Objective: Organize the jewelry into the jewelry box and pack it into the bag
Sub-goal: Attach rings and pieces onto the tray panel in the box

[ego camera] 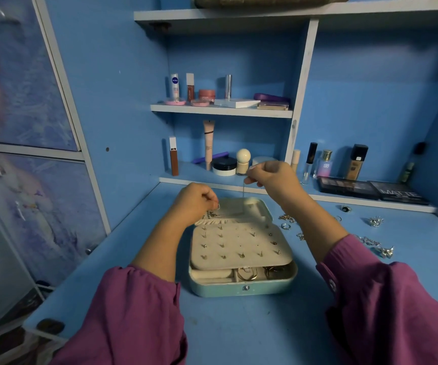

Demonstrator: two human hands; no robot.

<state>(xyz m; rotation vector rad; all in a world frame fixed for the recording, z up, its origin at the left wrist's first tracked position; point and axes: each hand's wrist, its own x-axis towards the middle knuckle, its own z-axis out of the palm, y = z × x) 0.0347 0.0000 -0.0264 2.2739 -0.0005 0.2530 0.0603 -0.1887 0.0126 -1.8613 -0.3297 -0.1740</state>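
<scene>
A teal jewelry box (241, 288) lies open in the middle of the blue desk. A cream earring panel (239, 246) full of studs covers most of its tray, and rings show in the front compartments. My right hand (273, 177) is raised above the lid (254, 209) and pinches one end of a thin chain (243, 192) that hangs down into the lid. My left hand (195, 201) is at the lid's left edge and pinches the chain's other end, by a small heap of chain. No bag is in view.
Loose silver rings and earrings (370, 243) lie scattered on the desk right of the box. Makeup palettes (370, 192), bottles and tubes line the back ledge and the shelves above. A cabinet door with a cartoon print stands at the left.
</scene>
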